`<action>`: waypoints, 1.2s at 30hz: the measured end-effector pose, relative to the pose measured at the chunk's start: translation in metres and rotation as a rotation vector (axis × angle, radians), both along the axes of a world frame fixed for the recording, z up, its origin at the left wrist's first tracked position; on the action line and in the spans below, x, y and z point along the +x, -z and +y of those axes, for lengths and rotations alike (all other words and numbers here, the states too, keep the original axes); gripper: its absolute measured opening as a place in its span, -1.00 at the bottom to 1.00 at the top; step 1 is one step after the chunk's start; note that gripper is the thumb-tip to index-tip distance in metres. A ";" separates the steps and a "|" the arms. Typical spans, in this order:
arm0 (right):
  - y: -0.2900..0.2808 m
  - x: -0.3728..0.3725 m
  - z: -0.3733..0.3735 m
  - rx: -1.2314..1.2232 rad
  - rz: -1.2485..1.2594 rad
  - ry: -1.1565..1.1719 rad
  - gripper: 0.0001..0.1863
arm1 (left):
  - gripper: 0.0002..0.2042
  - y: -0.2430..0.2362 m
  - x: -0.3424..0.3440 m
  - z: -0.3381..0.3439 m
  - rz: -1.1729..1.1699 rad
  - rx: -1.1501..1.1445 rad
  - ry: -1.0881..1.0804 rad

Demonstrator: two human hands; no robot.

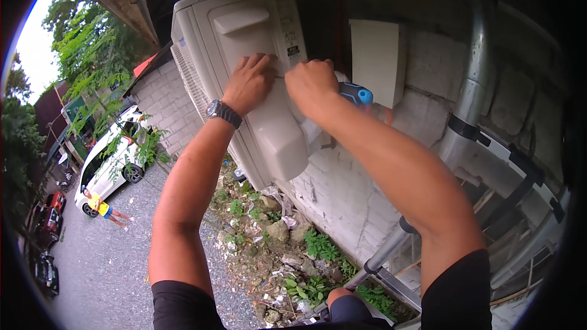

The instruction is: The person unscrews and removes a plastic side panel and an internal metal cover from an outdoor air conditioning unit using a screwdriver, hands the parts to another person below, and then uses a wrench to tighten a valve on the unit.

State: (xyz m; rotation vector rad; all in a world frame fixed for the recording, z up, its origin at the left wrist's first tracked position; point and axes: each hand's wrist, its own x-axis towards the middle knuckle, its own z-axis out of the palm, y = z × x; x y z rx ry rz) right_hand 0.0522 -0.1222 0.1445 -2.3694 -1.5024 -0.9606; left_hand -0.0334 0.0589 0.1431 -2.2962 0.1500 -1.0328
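Observation:
A beige outdoor air-conditioning unit [238, 36] hangs on the wall ahead, its grille along the left side. My left hand [251, 82] rests on its side cover, fingers bent and slightly apart, a dark watch [223, 113] on the wrist. Just right of it, my right hand [312, 85] is closed against the cover's right part. A blue-and-black tool handle [358, 95] sticks out from under that hand, which appears to grip it; the tool's other end is hidden.
A pale wall box [376, 58] and a metal pipe [474, 73] are at right, above metal scaffold rails [391, 247]. Below lie rubble and weeds [278, 232]. On the gravel road at left, a person [98, 205] in yellow stands by a white car [104, 165].

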 end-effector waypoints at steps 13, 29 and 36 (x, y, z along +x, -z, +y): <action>0.010 0.000 0.005 -0.071 -0.062 -0.006 -0.81 | -0.84 -0.001 0.002 -0.007 -0.006 -0.019 -0.080; 0.033 0.020 0.009 0.081 -0.016 -0.030 -0.77 | -0.88 0.010 0.015 -0.011 -0.108 0.036 -0.102; 0.050 0.031 0.003 0.082 0.220 -0.081 -0.73 | -0.87 -0.004 0.020 -0.021 -0.033 0.128 -0.229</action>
